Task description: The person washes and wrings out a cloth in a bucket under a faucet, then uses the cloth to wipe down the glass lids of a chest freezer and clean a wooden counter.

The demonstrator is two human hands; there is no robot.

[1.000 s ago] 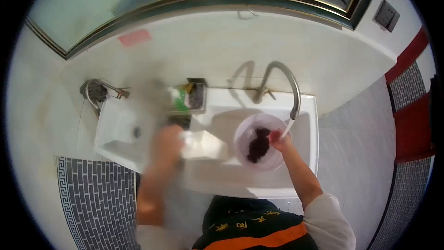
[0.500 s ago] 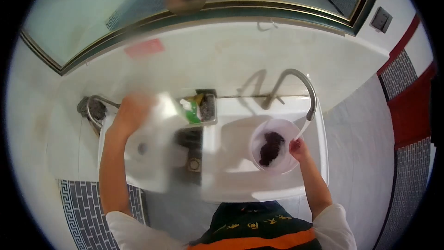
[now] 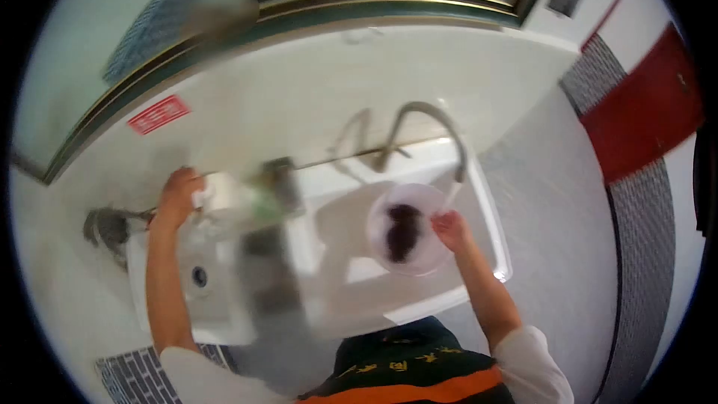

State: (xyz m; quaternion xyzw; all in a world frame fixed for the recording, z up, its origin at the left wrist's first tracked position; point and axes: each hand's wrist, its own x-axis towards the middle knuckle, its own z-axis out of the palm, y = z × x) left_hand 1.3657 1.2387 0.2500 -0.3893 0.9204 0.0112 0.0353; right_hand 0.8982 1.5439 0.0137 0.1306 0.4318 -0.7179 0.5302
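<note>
Left fingers curl at the near edge of a blurred white container (image 3: 226, 198), your left hand (image 3: 178, 193) up over the small sink (image 3: 168, 295); right hand (image 3: 452, 230) under the tap (image 3: 443, 117), finger spread unclear! Looks like a rinse while holding; any shift calls for firm left fingers. Dark bundle (image 3: 403, 233) inside the pale basin (image 3: 376, 253). Red wall sign (image 3: 158, 114), yellow apron lettering (image 3: 399, 366): both too blurred to read; no brand legible.

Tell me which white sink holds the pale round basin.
The larger right-hand white sink, under the curved metal faucet, holds the pale round basin; the smaller left white sink shows its dark drain.
</note>
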